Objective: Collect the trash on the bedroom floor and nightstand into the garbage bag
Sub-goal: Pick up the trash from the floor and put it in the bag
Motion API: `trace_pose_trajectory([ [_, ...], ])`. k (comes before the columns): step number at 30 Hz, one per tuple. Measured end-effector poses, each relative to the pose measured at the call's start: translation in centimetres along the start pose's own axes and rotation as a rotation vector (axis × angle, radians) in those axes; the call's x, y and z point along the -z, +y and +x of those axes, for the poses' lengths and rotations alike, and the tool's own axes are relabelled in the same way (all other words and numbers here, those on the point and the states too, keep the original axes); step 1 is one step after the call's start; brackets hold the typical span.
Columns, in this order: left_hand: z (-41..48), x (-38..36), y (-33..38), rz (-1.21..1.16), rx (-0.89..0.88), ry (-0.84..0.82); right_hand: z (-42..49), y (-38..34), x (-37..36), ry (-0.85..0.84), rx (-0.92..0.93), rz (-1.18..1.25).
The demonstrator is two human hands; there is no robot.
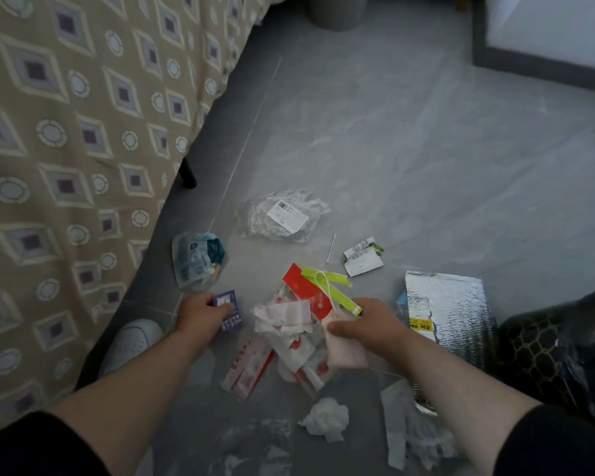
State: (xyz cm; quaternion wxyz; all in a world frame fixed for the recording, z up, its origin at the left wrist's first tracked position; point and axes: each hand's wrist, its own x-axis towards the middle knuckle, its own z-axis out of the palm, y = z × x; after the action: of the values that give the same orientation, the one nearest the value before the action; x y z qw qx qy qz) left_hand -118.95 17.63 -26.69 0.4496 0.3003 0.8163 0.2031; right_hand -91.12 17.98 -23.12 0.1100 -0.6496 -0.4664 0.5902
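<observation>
Litter lies spread on the grey floor [392, 149]. My left hand [200, 312] grips a small purple packet [228, 309] low beside the bed. My right hand [368, 324] holds a bunch of white and red wrappers [289, 324] with a red tag [301, 286] and a yellow-green strip [334, 280]. Further out lie a clear plastic bag with a barcode label [284, 216], a blue-printed clear bag [194, 259], a cotton swab [331, 248] and a crumpled receipt [363, 257]. A silver foil pouch [447, 314] lies at the right, next to the black garbage bag [543, 345]. A white tissue wad [327, 419] sits near me.
The bed with a tan patterned cover [66, 166] fills the left side, its black leg [188, 173] on the floor. A white shoe [131, 341] sits by the bed edge. A grey bin [337, 12] stands far back, dark-framed furniture [543, 63] at the top right.
</observation>
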Motion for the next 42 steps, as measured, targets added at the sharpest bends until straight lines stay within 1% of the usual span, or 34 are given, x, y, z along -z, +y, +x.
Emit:
trace_pose_trajectory([
  [2,-1.1,0.2,1.5,-0.086,-0.03,-0.018,-0.9,-1.1,1.2,0.024,0.004,0.013],
  [5,-2.9,0.5,4.3,-0.144,-0.088,-0.016,-2.8,-3.0,3.4,0.04,0.016,0.056],
  [9,-5.8,1.0,7.9,-0.186,-0.142,-0.04,-6.0,-5.4,6.2,0.085,0.083,0.067],
  [13,-9.1,1.2,10.8,-0.293,-0.175,-0.049,-9.9,-6.7,8.5,0.117,0.135,0.119],
  [18,-13.8,1.4,14.4,-0.345,-0.217,-0.098,-14.9,-7.4,12.3,0.148,0.16,0.185],
  [21,-16.9,1.4,17.0,-0.386,-0.281,-0.131,-18.1,-7.3,15.0,0.164,0.162,0.272],
  [26,-21.4,0.4,20.8,-0.419,-0.33,-0.162,-23.5,-6.6,19.2,0.186,0.198,0.414],
  [32,-26.0,-3.9,24.8,-0.413,-0.384,-0.285,-27.8,-4.0,23.9,0.289,0.242,0.57],
  [42,-31.4,-16.0,28.7,-0.25,-0.52,-0.494,-30.0,5.1,28.9,0.442,0.235,0.668],
])
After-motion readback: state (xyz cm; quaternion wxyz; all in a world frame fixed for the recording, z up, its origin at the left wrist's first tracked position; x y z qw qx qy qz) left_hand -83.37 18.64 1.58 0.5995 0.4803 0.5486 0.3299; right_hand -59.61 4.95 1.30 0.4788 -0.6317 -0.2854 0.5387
